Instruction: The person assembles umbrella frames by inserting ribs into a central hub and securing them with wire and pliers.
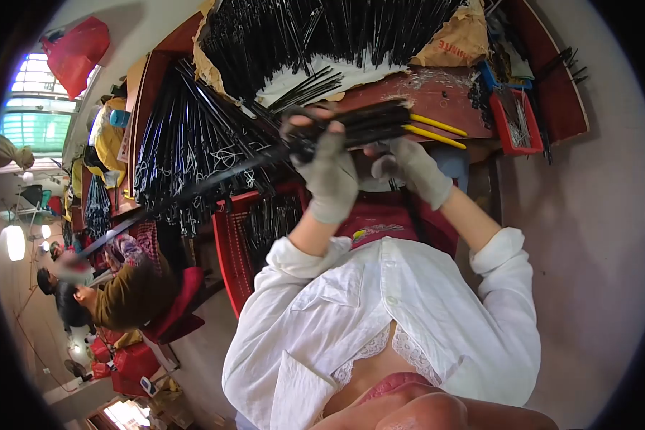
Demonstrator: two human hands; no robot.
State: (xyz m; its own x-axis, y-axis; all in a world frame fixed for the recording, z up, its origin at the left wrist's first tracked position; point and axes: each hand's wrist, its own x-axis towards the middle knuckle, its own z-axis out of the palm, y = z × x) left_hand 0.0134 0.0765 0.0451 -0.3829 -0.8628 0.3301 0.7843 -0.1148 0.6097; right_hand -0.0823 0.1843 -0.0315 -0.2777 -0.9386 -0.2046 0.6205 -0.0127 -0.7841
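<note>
My left hand point(330, 175), in a pale glove with bare fingertips, is closed around what looks like a black umbrella frame point(369, 123). Its gathered dark ribs point right, and a long thin shaft point(215, 172) slants down to the left. Just below the ribs' right part is my right hand point(417, 170), also gloved, its fingers curled in; whatever they pinch is too blurred to make out. Two yellow handles point(437, 132), like those of pliers, stick out to the right from behind the ribs.
Heaps of black rods lie on the red table point(451, 100) at the back and in a bundle point(193, 136) at left. A red bin point(516, 122) of thin metal pieces stands at right. A red crate point(229, 251) holds more rods. Another person point(132, 294) sits at left.
</note>
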